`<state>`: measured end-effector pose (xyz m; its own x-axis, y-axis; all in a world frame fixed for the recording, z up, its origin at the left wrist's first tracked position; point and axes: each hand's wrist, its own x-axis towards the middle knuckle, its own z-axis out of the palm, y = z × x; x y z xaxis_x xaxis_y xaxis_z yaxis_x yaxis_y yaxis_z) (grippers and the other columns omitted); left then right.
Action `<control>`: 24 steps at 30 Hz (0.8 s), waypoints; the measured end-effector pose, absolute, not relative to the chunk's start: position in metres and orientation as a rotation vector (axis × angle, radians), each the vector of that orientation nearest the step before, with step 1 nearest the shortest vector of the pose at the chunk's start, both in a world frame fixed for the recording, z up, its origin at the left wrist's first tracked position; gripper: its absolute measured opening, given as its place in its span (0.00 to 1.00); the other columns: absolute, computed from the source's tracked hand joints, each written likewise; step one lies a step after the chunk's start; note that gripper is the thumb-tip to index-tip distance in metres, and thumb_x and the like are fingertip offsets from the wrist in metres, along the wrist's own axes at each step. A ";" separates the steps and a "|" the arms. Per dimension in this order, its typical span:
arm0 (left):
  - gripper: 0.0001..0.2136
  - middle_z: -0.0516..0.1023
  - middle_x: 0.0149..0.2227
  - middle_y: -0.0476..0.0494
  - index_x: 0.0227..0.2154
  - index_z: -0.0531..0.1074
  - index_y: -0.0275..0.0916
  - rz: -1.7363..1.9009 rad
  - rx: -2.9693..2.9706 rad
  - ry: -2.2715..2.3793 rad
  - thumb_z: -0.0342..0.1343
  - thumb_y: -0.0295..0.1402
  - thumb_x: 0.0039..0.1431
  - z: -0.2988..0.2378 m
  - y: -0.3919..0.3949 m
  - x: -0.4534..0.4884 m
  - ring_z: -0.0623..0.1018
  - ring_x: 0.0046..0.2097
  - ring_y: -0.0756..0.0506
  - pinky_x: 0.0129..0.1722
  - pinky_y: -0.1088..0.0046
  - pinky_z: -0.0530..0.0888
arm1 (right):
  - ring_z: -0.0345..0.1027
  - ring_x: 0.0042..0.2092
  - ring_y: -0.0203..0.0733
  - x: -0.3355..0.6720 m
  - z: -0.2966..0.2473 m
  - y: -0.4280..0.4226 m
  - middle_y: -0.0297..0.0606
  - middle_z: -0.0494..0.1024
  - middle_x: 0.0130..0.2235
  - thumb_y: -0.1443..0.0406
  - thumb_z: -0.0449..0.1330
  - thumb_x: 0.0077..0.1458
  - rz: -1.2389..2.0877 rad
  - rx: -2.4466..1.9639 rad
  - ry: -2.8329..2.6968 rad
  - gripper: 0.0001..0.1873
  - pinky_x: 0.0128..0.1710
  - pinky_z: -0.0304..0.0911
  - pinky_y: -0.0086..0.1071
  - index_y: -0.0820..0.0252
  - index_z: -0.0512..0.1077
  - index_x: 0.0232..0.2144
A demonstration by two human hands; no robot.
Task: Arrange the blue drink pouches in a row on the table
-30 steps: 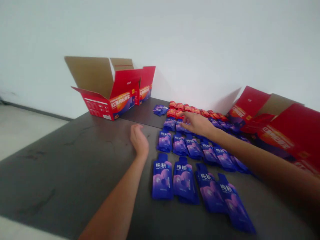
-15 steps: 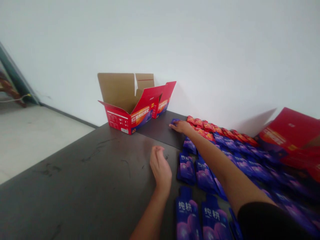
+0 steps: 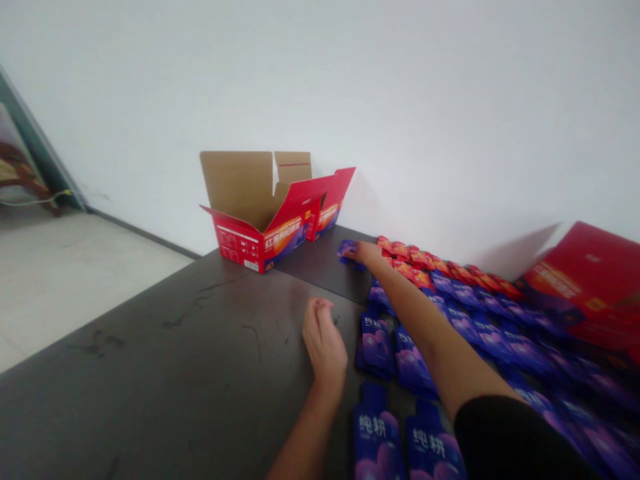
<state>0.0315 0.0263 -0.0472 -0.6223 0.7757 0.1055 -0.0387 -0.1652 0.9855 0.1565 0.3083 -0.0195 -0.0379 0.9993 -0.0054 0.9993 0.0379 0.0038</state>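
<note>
My right hand (image 3: 367,254) is stretched far across the dark table (image 3: 190,360), fingers closed on a small blue pouch (image 3: 346,250) lying near the far edge. My left hand (image 3: 324,343) rests on its side on the table, fingers loosely curled, holding nothing. To its right lie rows of blue spouted pouches (image 3: 376,339) and, further back, a row of red pouches (image 3: 425,260) along the wall.
An open red carton (image 3: 260,227) with raised brown flaps stands at the far left of the table by the white wall. Another red carton (image 3: 585,280) lies at the right edge. The floor drops away to the left.
My right hand has reached from the red pouches leftwards to the small blue pouch and settled on it. The view has swung left. My left hand has hardly moved.
</note>
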 end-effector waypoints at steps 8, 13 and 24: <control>0.12 0.70 0.30 0.45 0.31 0.71 0.40 1.850 0.868 1.518 0.45 0.36 0.68 -0.050 0.027 0.031 0.72 0.34 0.42 0.40 0.67 0.68 | 0.75 0.56 0.51 0.142 -0.012 0.321 0.46 0.76 0.60 0.56 0.65 0.70 -0.133 2.073 2.420 0.21 0.55 0.75 0.49 0.59 0.74 0.60; 0.12 0.69 0.29 0.45 0.31 0.71 0.40 1.855 0.861 1.508 0.46 0.35 0.68 -0.049 0.027 0.032 0.72 0.34 0.42 0.40 0.67 0.68 | 0.74 0.59 0.52 0.141 -0.013 0.316 0.47 0.75 0.62 0.54 0.64 0.70 -0.136 2.125 2.483 0.24 0.58 0.73 0.52 0.59 0.73 0.62; 0.12 0.69 0.29 0.45 0.30 0.70 0.41 1.864 0.886 1.516 0.46 0.35 0.68 -0.052 0.028 0.032 0.72 0.34 0.42 0.39 0.67 0.68 | 0.76 0.55 0.50 0.129 -0.009 0.324 0.45 0.77 0.59 0.56 0.65 0.70 -0.242 2.218 2.270 0.20 0.54 0.75 0.48 0.59 0.75 0.58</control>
